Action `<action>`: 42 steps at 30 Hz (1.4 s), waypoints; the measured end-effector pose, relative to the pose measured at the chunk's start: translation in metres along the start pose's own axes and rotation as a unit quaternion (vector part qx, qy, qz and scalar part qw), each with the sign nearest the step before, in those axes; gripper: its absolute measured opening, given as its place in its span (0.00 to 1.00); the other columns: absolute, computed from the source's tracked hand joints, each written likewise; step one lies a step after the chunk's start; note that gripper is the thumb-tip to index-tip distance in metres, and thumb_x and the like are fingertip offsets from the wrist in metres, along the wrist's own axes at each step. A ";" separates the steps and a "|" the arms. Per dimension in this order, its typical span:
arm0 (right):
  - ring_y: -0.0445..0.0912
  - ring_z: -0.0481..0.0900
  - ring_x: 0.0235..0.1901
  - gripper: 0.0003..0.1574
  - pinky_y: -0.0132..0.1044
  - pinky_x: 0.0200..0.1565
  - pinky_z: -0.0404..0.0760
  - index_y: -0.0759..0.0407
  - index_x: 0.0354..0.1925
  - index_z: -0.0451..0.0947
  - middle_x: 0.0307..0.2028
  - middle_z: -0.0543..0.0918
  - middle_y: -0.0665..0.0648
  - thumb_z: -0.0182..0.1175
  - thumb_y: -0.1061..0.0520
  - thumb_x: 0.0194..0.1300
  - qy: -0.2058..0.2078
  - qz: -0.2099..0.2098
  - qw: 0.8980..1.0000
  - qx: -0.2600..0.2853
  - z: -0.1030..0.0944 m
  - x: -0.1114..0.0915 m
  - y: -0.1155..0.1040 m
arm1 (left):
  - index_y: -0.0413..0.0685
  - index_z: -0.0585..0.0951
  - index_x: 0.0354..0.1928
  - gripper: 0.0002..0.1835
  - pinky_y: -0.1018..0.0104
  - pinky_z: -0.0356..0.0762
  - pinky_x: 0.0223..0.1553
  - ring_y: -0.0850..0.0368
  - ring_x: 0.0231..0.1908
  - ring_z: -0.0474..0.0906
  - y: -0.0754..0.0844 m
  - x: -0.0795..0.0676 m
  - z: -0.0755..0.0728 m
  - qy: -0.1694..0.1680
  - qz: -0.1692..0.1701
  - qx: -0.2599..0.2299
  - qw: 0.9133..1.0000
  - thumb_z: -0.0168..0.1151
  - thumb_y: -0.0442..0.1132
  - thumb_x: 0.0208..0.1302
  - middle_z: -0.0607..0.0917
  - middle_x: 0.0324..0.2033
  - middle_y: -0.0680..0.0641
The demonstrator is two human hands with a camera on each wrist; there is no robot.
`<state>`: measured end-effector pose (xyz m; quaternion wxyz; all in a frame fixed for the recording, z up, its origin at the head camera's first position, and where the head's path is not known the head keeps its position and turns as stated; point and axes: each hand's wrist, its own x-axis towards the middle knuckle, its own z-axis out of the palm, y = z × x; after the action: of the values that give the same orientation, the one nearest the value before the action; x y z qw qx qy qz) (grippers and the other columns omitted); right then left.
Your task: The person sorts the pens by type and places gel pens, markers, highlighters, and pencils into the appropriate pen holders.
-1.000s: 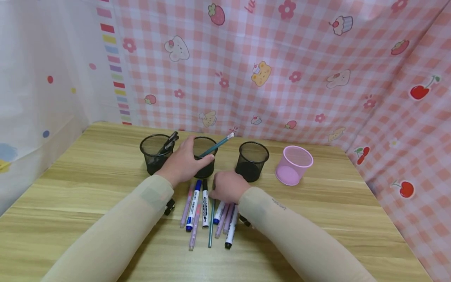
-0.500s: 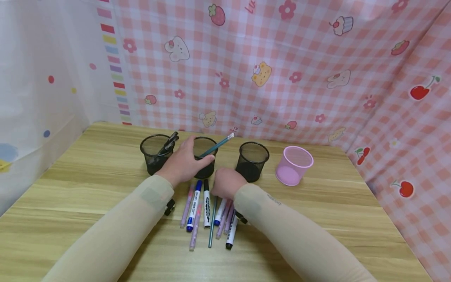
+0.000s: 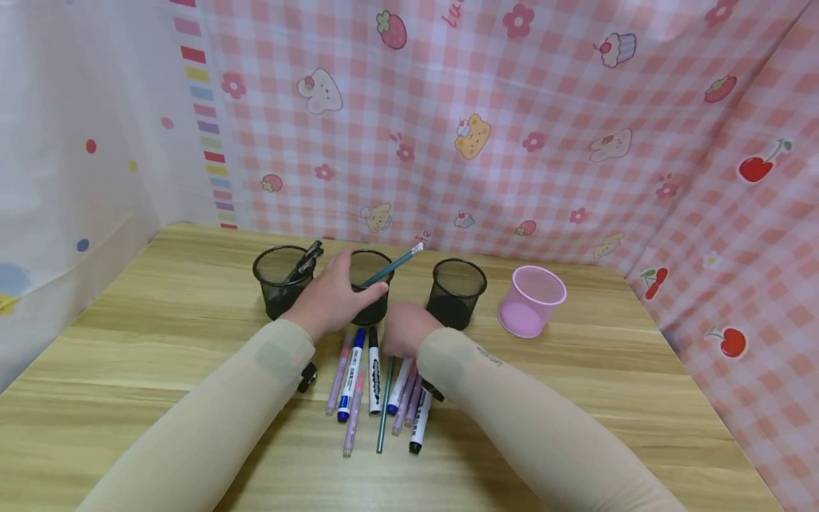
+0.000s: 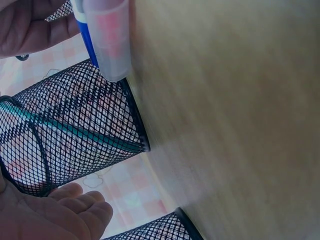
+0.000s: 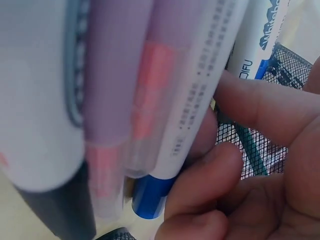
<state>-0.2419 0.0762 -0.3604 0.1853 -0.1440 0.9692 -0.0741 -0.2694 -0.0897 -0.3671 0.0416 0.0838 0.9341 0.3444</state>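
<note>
Your left hand wraps the second black mesh cup from the left, a teal pencil leaning in it. Your right hand curls over the far end of another pencil among the markers on the bench; whether it pinches it, you cannot tell.

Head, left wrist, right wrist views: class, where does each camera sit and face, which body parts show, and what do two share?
Head: on the head, facing forward and down; left hand, right hand, sleeves show.
Left wrist: on that wrist, facing a black mesh cup, picture turned sideways; both hands show.
Right wrist: on that wrist, facing markers up close; right hand shows.
Shared: head and left wrist both show that cup and its pencil.
</note>
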 end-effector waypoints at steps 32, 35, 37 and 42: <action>0.47 0.76 0.29 0.09 0.35 0.30 0.72 0.58 0.32 0.84 0.35 0.82 0.55 0.61 0.60 0.71 -0.003 0.023 0.999 -0.027 -0.004 0.007 -0.010 | 0.49 0.42 0.86 0.59 0.33 0.63 0.75 0.35 0.80 0.57 0.000 0.001 0.001 -0.004 0.004 -0.001 1.000 0.55 0.75 0.69 0.50 0.84 0.40; 0.46 0.74 0.25 0.10 0.34 0.27 0.72 0.58 0.30 0.83 0.32 0.82 0.55 0.62 0.60 0.69 -0.008 0.031 0.999 -0.020 -0.005 0.009 -0.012 | 0.49 0.42 0.86 0.59 0.33 0.63 0.75 0.35 0.80 0.57 0.000 0.001 0.000 -0.004 0.003 0.000 1.000 0.55 0.75 0.69 0.50 0.84 0.39; 0.46 0.73 0.22 0.10 0.34 0.25 0.71 0.58 0.28 0.83 0.29 0.80 0.54 0.63 0.60 0.68 -0.013 0.038 0.999 -0.014 -0.004 0.012 -0.013 | 0.49 0.42 0.86 0.59 0.33 0.63 0.75 0.34 0.80 0.57 0.000 0.001 0.000 -0.004 0.002 0.000 1.000 0.55 0.75 0.69 0.50 0.84 0.39; 0.44 0.70 0.17 0.12 0.33 0.20 0.68 0.57 0.24 0.81 0.22 0.77 0.52 0.63 0.61 0.66 -0.020 0.044 0.999 0.002 -0.004 0.017 -0.010 | 0.48 0.42 0.86 0.59 0.33 0.63 0.75 0.34 0.80 0.57 0.000 0.001 0.000 -0.006 0.000 0.000 1.000 0.55 0.74 0.69 0.50 0.84 0.39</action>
<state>-0.2561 0.0614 -0.3609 0.2085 -0.1020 0.9705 -0.0648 -0.2699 -0.0891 -0.3671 0.0466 0.0862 0.9339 0.3438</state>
